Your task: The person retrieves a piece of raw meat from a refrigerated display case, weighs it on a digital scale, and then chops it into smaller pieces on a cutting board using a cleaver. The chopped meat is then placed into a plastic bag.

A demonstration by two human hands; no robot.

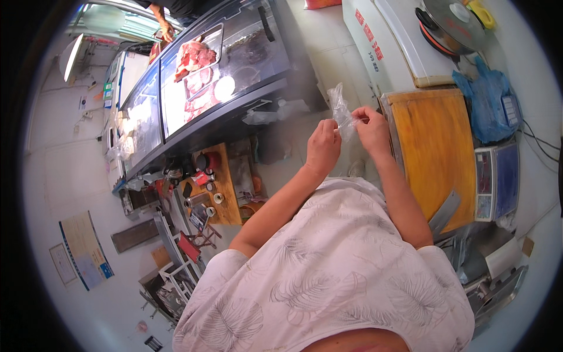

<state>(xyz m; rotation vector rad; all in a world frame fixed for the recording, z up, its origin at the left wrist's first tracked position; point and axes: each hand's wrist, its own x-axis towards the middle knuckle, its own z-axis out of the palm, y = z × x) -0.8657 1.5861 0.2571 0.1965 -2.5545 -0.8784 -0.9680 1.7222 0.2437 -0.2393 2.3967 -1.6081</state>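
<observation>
While both forearms reach forward from the lower part of the view, the left hand point(324, 146) and the right hand point(370, 130) meet at a clear plastic bag point(341, 111), which is held in the air between them. The left hand is nearly closed, its fingers curled inward and the fingertips gathered at the near left side of the film. The right hand is likewise mostly closed, with thumb and fingers pinched together at the bag's right side. The bag is crumpled, its upper end standing above the fingers, and it hangs over the floor point(334, 56) between a display case and a bench.

To the right, the wooden-topped bench point(431, 138) carries a broad metal blade point(446, 212) near its lower edge; the right forearm passes just beside it. A blue plastic bag point(484, 100) and a scale point(497, 182) lie along the bench's far side. Above stands a white freezer point(393, 41) bearing a lidded pot point(454, 26).

To the upper left, the dark-framed display case point(258, 88) shows pieces of raw meat point(196, 57) under bright light. Beyond it appears another person's hand point(167, 30), well apart from the bag. Below the case, a small wooden table point(226, 188) holds assorted small items.
</observation>
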